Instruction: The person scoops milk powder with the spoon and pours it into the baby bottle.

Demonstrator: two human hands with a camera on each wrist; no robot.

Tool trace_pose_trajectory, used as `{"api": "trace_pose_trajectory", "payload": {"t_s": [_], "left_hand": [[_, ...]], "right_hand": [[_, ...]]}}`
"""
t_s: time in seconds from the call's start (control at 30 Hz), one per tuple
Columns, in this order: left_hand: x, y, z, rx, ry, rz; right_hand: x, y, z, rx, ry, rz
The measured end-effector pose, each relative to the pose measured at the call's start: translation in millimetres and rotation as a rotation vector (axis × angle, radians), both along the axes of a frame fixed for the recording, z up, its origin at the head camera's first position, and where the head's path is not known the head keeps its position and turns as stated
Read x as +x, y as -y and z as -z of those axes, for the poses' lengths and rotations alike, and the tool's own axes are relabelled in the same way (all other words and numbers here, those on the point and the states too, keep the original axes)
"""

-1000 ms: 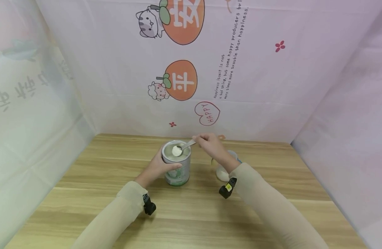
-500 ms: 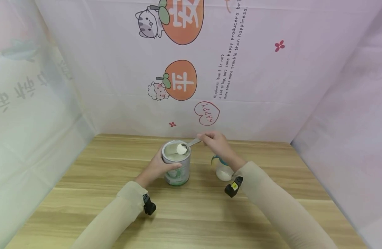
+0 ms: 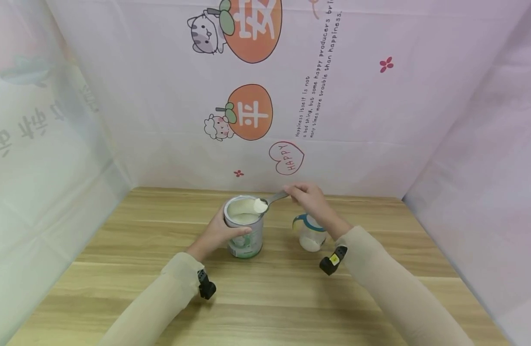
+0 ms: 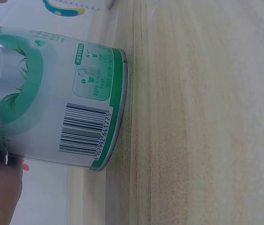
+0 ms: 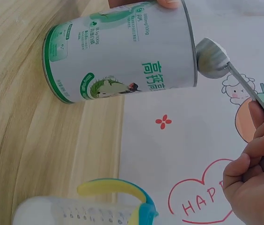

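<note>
My left hand (image 3: 217,231) holds the side of a white and green milk powder can (image 3: 247,244) that stands upright with its top off. Pale powder shows inside it. In the left wrist view the can's barcode side (image 4: 83,126) fills much of the picture. A metal measuring spoon (image 5: 212,58) is pinched by its handle in my right hand (image 3: 312,201). White powder (image 3: 260,205) is heaped in its bowl, which is right at the can's right rim. A clear baby bottle (image 3: 310,239) with a blue and yellow handle stands upright below my right wrist, white at the bottom.
Everything stands on a wood-grain table (image 3: 256,302). Printed cloth (image 3: 347,163) hangs behind its far edge, with more pale cloth along both sides. Each wrist wears a small black camera (image 3: 333,260).
My right hand has moved to the right, carrying the powder-filled spoon from over the can's opening to its right rim. More of the bottle shows. My left hand stays on the can.
</note>
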State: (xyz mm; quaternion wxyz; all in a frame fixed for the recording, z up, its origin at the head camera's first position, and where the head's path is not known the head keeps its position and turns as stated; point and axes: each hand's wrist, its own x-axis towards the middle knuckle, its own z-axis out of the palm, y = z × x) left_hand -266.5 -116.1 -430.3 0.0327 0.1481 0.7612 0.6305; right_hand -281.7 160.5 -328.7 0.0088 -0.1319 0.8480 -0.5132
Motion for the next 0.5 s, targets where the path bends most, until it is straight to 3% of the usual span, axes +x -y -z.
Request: {"api": "trace_pose_trajectory", "payload": {"t_s": [0.5], "left_hand": [[1.5,0.0,-1.3,0.027,0.003,0.012]], "right_hand": [[7.9,-29,-1.9,-0.022,-0.005,0.014]]}}
